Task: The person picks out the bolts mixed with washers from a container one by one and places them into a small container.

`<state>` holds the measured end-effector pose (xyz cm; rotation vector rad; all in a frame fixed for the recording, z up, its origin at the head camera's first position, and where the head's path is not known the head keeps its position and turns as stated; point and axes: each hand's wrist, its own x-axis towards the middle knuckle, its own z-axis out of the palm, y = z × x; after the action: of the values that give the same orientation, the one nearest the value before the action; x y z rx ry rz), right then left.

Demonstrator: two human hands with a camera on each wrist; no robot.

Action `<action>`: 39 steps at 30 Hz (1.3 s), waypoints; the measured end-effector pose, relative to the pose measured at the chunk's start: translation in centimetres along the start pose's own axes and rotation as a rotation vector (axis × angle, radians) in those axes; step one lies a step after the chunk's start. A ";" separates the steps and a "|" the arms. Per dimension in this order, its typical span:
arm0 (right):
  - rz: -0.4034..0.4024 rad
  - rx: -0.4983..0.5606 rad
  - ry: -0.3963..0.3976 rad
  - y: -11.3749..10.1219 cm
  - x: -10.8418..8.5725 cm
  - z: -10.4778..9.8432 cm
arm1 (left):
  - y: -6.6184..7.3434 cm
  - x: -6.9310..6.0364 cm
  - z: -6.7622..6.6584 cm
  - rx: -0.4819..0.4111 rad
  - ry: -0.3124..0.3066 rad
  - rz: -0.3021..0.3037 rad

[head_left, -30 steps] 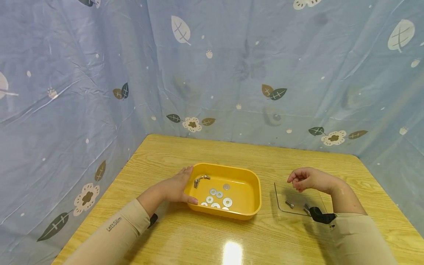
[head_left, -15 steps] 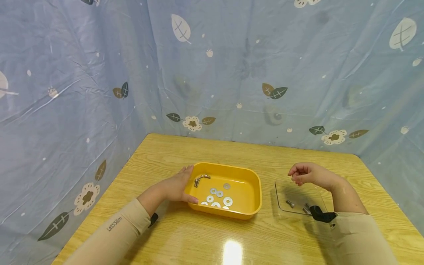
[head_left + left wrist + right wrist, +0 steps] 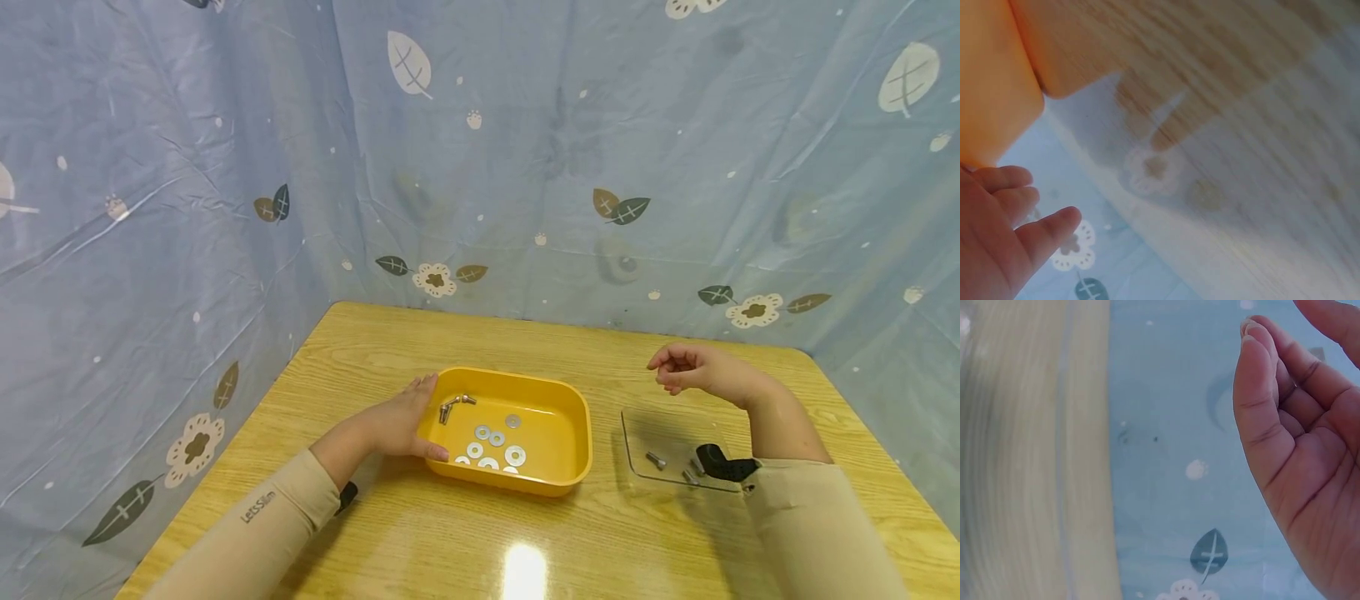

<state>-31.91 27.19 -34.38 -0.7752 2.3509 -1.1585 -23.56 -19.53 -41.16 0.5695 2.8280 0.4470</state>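
In the head view, my left hand (image 3: 399, 422) rests against the left end of a yellow plastic tray (image 3: 581, 450), thumb near the front rim and fingers along the left side. The left wrist view shows its fingers extended beside the tray's orange-looking wall (image 3: 997, 69). Several washers (image 3: 515, 456) and a few bolts (image 3: 446, 413) lie inside the tray. My right hand (image 3: 705, 371) hovers behind a clear container (image 3: 625, 437), its fingers loosely bent and nothing visible between them; the right wrist view shows a gap between thumb and fingers. Bolts (image 3: 657, 461) lie in the clear container.
Both stand on a wood-grain table (image 3: 375, 525), the clear container to the right of the tray. A blue patterned curtain (image 3: 510, 167) hangs behind the table and along its sides. Dark wrist straps show at both sleeves.
The right hand has moved back and up from over the clear container, revealing more of the bolts there. My left hand and the yellow tray have stayed where they were.
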 end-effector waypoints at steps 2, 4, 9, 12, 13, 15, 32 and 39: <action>-0.007 -0.014 0.017 -0.6 0.5 0.0 | 0.0 0.0 0.0 -0.005 0.000 0.001; -0.013 -0.021 0.031 -1.3 1.1 0.1 | 0.1 0.0 -0.1 -0.006 -0.001 0.000; -0.024 -0.010 0.027 -2.8 2.9 0.5 | 0.0 0.0 0.0 -0.003 -0.001 -0.002; -0.031 -0.012 0.012 -3.5 4.1 0.8 | 0.0 0.0 0.0 -0.002 -0.001 -0.001; -0.035 -0.010 0.009 -3.7 4.4 1.0 | 0.0 0.0 0.0 -0.002 -0.001 0.000; -0.038 -0.013 0.005 -4.2 5.0 1.3 | 0.0 0.1 0.0 -0.003 -0.002 0.002; -0.137 -0.017 -0.115 -8.4 11.1 6.9 | -0.3 0.1 0.3 0.010 -0.007 0.012; -0.170 -0.046 -0.153 -9.4 13.1 8.9 | -0.3 0.1 0.3 -0.005 0.007 0.009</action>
<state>-34.02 8.89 -33.35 -1.0582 2.2273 -1.0734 -23.73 -19.69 -41.54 0.5816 2.8315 0.4589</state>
